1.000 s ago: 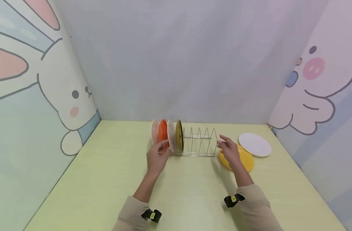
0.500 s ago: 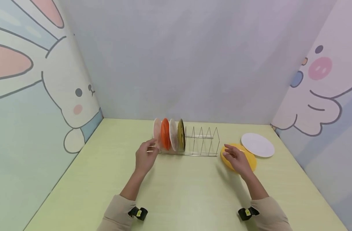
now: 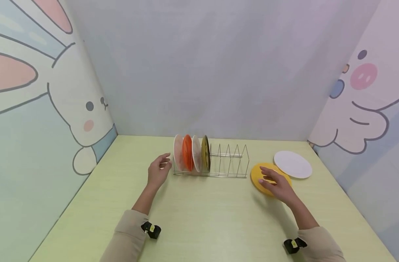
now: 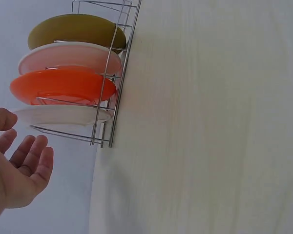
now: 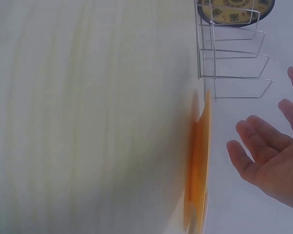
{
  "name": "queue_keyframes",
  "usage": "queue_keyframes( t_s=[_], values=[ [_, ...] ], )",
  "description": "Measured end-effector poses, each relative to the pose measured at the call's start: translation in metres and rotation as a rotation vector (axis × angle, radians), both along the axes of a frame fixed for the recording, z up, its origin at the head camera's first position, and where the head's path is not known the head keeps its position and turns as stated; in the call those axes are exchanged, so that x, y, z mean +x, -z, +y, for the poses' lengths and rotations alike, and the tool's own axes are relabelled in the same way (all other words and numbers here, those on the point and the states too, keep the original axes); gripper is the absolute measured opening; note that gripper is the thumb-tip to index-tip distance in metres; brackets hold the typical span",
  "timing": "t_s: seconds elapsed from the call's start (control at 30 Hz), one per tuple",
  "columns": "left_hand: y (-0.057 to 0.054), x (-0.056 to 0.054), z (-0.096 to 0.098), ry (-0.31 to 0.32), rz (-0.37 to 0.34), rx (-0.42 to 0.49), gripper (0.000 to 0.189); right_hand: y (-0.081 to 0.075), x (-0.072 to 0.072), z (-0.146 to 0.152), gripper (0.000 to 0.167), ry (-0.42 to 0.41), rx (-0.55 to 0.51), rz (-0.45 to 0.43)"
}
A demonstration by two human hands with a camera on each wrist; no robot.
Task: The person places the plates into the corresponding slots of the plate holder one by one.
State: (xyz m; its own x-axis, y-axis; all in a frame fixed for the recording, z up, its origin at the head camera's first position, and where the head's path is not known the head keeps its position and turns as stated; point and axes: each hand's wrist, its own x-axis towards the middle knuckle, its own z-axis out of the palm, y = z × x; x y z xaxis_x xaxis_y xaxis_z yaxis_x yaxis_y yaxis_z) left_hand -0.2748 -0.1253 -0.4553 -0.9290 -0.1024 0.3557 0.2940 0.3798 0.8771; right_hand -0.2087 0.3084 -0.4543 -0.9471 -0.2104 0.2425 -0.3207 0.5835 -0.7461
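1. Risk, left side: left hand (image 3: 159, 173) was just beside the wire rack (image 3: 227, 177). A sideways bump could have pushed the leftmost pale plate (image 3: 178, 153) into the orange plate (image 3: 187, 153), then on into the second pale plate (image 3: 196, 153) and the patterned plate (image 3: 204, 153). Thin wires looked like their only side support.
2. Risk, right side: yellow plate (image 3: 256, 178) lay flat on the table (image 3: 212, 218). Low rim, so poorly placed fingertips could have skidded it instead of getting under.
3. White plate (image 3: 292, 165) sat right at the yellow one's far edge. Couldn't tell if they overlapped; if so, dragging one could have shifted the other.
4. Position, left: all four racked plates stood on edge, to the right of the left hand. Small gap to the nearest in head view.
5. Position, right: yellow plate was below the right hand (image 3: 279, 187), partly hidden by it. Right wrist view showed fingers clear of its rim. White plate was farther out, beyond the hand.
6. Hand state: both empty, fingers loosely bent, thumbs apart from fingers.
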Motion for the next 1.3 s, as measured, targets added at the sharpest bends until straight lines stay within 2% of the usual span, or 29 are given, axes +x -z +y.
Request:
queue_keyframes(
  t_s=[0.13, 0.27, 0.37, 0.47, 0.67, 0.8, 0.93, 1.03, 1.17, 1.3],
  values=[
    [0.005, -0.01, -0.003, 0.036, -0.053, 0.047, 0.032, -0.004, 0.002, 0.005, 0.051, -0.023, 0.011, -0.023],
    [0.01, -0.02, -0.004, 0.089, -0.143, 0.165, 0.032, -0.011, 0.005, 0.005, 0.052, -0.05, -0.013, -0.072],
    [0.013, -0.026, -0.004, 0.132, -0.219, 0.268, 0.033, -0.001, 0.0, 0.01, 0.054, -0.062, 0.024, -0.091],
    [0.015, -0.031, -0.004, 0.156, -0.265, 0.332, 0.034, 0.014, -0.008, 0.016, 0.056, -0.052, 0.099, -0.092],
    [0.017, -0.036, -0.001, 0.176, -0.28, 0.334, 0.035, 0.024, -0.017, 0.014, 0.053, -0.041, 0.277, -0.028],
    [0.016, -0.037, 0.001, 0.189, -0.303, 0.359, 0.038, 0.027, -0.018, 0.014, 0.045, -0.032, 0.336, -0.008],
    [0.014, -0.037, 0.0, 0.229, -0.334, 0.4, 0.042, 0.026, -0.019, 0.012, 0.038, 0.003, 0.374, -0.042],
    [0.012, -0.038, -0.001, 0.246, -0.351, 0.393, 0.044, 0.025, -0.018, 0.011, 0.041, 0.027, 0.39, -0.076],
    [0.011, -0.04, -0.003, 0.248, -0.368, 0.377, 0.045, 0.023, -0.017, 0.009, 0.044, 0.049, 0.397, -0.112],
    [0.012, -0.042, -0.003, 0.254, -0.376, 0.371, 0.046, 0.023, -0.017, 0.008, 0.041, 0.053, 0.412, -0.103]
  ],
)
